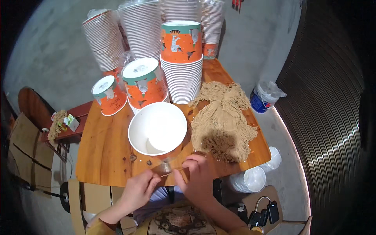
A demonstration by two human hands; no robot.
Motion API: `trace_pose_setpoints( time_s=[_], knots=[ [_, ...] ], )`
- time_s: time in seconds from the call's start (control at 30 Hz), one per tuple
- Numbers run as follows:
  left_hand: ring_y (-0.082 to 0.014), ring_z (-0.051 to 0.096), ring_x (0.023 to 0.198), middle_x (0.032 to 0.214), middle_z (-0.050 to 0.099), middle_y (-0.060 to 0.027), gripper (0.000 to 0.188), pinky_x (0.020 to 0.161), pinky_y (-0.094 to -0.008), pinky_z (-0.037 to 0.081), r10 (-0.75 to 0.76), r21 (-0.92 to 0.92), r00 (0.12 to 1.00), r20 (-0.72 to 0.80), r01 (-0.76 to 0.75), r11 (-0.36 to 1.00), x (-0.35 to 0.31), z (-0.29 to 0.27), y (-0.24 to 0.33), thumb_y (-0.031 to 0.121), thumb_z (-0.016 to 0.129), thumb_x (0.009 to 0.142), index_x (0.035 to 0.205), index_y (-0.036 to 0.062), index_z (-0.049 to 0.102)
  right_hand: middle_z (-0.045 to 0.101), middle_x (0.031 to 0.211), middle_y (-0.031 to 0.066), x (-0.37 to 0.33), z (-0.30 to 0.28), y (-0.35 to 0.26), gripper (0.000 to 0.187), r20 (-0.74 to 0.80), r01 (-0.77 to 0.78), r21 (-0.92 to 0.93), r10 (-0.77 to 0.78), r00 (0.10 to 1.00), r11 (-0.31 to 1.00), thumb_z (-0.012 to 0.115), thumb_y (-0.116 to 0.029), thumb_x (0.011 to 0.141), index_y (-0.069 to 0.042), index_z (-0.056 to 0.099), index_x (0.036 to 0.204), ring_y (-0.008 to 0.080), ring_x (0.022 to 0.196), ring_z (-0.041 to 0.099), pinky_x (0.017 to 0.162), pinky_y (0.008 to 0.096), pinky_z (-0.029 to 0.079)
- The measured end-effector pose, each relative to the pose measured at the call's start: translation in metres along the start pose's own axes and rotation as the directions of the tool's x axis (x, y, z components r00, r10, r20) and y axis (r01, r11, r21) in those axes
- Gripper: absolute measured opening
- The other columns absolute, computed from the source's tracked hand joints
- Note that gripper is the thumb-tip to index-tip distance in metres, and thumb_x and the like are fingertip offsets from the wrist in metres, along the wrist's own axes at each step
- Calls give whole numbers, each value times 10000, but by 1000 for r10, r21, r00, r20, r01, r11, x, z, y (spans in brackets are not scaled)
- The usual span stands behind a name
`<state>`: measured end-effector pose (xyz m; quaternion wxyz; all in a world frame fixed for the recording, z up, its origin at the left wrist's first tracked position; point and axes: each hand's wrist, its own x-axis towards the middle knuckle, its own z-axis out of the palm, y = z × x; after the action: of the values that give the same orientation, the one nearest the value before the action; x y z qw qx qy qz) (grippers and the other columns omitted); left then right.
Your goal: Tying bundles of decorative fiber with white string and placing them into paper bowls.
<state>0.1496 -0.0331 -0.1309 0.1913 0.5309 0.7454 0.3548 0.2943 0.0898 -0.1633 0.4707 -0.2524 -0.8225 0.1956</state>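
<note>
Where yarn [223, 113] and nested paper tubs [181, 78] crowd the bench [105, 156], both hands [135, 191] pinch a strand [171, 172]. One white-lined tub [158, 125] gapes.

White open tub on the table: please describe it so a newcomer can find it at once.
On the wooden table, look at the near edge, where the left hand and right hand are. Just beyond them, left of the tan yarn bundle, is the white tub. Its open mouth faces the camera, showing plain white inside, whereas the orange tubs behind stand upside down.
</note>
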Motion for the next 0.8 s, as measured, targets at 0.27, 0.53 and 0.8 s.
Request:
trace_pose_setpoints(
  time_s=[0.27,0.53,0.8],
  knots=[
    [-346,609,677,734,560,-140,170,562,-417,480,416,195,900,128,-434,880,29,-9,33,171,605,906,869,33,513,626,895,165,6,-19,-14,185,495,-482,371,270,826,793,544,-195,934,-20,536,991,287,817,654,699,357,501],
    [-362,612,736,781,563,-152,175,602,-413,491,397,47,886,237,-419,907,42,-12,37,24,599,846,963,24,469,624,771,94,4,-18,-1,96,379,-417,529,235,895,739,604,-117,906,-22,592,909,180,677,613,614,295,474],
    [-346,602,768,827,555,-145,117,643,-406,492,547,245,836,48,-540,805,60,-18,40,42,594,866,944,16,511,435,621,-95,14,-10,9,62,243,-490,567,434,868,662,619,-33,899,-20,620,838,-11,578,379,494,186,298]
  ],
)
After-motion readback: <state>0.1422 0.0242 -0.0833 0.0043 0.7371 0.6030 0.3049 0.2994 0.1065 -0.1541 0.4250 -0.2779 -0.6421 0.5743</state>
